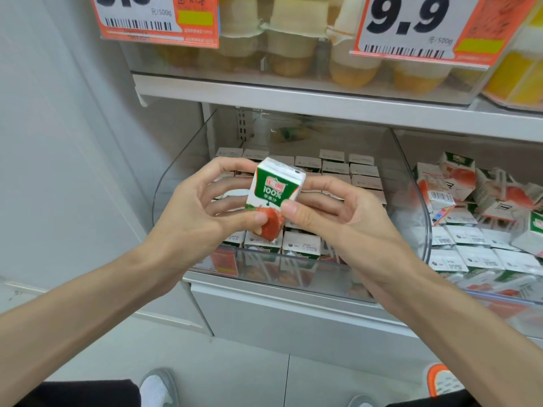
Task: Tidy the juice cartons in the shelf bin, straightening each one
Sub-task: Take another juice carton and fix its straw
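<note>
Head view: left hand (191, 211) and right hand (333, 220) hold juice carton (271, 190) labelled "100%".

Upper shelf (293, 96) carries sealed fruit cups (289, 52) behind two orange price tags (411, 24). White shoe (157, 386) on the floor (249, 374) below.

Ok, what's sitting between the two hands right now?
One juice carton, tilted, pinched by the left hand and the right hand above the clear shelf bin. The head view shows it.
</note>
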`<state>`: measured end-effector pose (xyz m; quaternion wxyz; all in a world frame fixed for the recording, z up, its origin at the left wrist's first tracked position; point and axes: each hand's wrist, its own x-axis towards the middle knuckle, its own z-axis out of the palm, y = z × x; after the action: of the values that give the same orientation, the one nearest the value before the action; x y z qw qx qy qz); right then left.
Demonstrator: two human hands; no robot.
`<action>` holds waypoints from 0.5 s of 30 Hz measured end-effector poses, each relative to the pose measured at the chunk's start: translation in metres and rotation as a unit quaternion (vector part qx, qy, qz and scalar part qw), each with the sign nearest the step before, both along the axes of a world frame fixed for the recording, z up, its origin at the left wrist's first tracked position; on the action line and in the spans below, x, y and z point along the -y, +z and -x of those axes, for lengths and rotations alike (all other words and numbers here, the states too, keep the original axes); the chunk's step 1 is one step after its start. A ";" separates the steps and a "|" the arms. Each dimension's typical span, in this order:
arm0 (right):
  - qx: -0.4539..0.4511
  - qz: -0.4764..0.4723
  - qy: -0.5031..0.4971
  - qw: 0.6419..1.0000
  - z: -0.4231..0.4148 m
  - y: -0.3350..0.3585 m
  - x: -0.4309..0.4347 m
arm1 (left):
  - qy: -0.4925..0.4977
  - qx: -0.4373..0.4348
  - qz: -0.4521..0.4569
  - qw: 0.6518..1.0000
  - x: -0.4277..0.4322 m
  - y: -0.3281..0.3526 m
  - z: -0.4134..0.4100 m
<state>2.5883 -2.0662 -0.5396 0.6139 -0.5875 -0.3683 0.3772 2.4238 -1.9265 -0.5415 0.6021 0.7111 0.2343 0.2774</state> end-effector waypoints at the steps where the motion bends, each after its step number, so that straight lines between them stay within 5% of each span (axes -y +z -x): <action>1: 0.020 0.000 0.005 1.000 0.001 0.000 0.000 | 0.005 -0.001 -0.019 1.000 0.001 -0.001 0.000; 15: 0.100 -0.060 -0.039 0.992 -0.002 -0.001 -0.002 | -0.054 -0.029 -0.127 0.990 0.000 -0.004 -0.002</action>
<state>2.5898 -2.0638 -0.5404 0.6222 -0.5982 -0.4270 0.2698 2.4253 -1.9265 -0.5454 0.5138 0.8014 0.1756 0.2510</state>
